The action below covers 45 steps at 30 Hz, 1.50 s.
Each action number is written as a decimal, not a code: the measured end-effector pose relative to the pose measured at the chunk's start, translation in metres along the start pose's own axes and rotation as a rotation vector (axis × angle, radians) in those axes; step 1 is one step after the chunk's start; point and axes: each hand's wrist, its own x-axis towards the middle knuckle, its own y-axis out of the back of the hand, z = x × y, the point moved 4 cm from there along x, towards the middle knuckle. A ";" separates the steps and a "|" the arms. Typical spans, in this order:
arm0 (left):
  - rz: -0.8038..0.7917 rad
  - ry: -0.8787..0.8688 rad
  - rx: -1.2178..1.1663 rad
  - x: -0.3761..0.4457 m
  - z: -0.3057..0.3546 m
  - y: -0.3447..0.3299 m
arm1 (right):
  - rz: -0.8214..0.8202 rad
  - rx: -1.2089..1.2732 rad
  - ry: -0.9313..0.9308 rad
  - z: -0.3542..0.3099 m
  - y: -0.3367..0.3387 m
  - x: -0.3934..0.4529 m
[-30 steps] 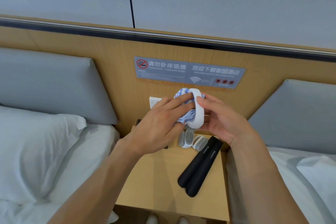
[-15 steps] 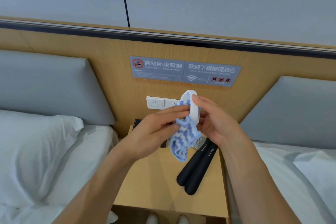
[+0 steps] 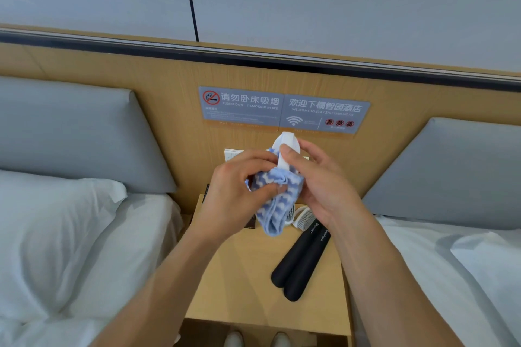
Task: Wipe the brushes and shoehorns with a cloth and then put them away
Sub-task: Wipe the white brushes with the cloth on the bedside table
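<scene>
Centre of frame, above nightstand (image 3: pixel 248 276): right hand (image 3: pixel 318 186) pinching white brush (image 3: pixel 287 146) upright; left hand (image 3: pixel 234 189) gripping blue-white cloth (image 3: pixel 276 200) bunched against its lower part. Wipe w/ firm strokes along brush body, rotating to reach all sides (bristle side hidden). Black shoehorns (image 3: pixel 301 265) and more brushes (image 3: pixel 303 217) waiting lower centre-right.

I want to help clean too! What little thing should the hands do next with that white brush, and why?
Probably slide the cloth along the white brush once more. The left hand pinches the cloth against the brush, and the right hand holds the brush up in the air. Its top end pokes out bare, so that part likely needs wiping before it joins the other brushes on the nightstand.
</scene>
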 end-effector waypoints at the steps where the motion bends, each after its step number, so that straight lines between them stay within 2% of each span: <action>1: -0.016 0.017 -0.012 0.003 0.000 0.002 | 0.002 -0.026 0.025 -0.001 -0.001 0.000; 5: -0.088 0.056 -0.036 0.010 0.000 0.010 | -0.026 -0.096 0.080 -0.004 0.000 -0.002; 10: -0.111 0.117 -0.193 0.010 -0.009 0.020 | -0.126 0.013 0.056 -0.009 0.007 -0.002; 14: -0.125 0.118 -0.283 0.005 -0.012 0.017 | -0.090 -0.099 0.122 -0.004 0.008 -0.003; 16: -0.093 0.127 -0.322 0.001 -0.011 0.011 | -0.060 -0.117 0.136 -0.001 0.008 -0.003; 21: 0.125 0.179 -0.361 -0.008 -0.018 0.005 | -0.029 -0.103 0.131 0.000 0.009 -0.001; 29: 0.155 0.099 -0.277 -0.011 -0.019 0.003 | -0.008 -0.114 0.117 0.000 0.004 -0.003; 35: 0.161 0.168 -0.367 -0.003 -0.016 0.010 | -0.013 -0.281 0.205 -0.004 0.003 -0.005; 45: 0.132 0.456 -0.439 0.029 -0.014 0.032 | 0.002 -0.782 0.423 -0.011 -0.013 -0.013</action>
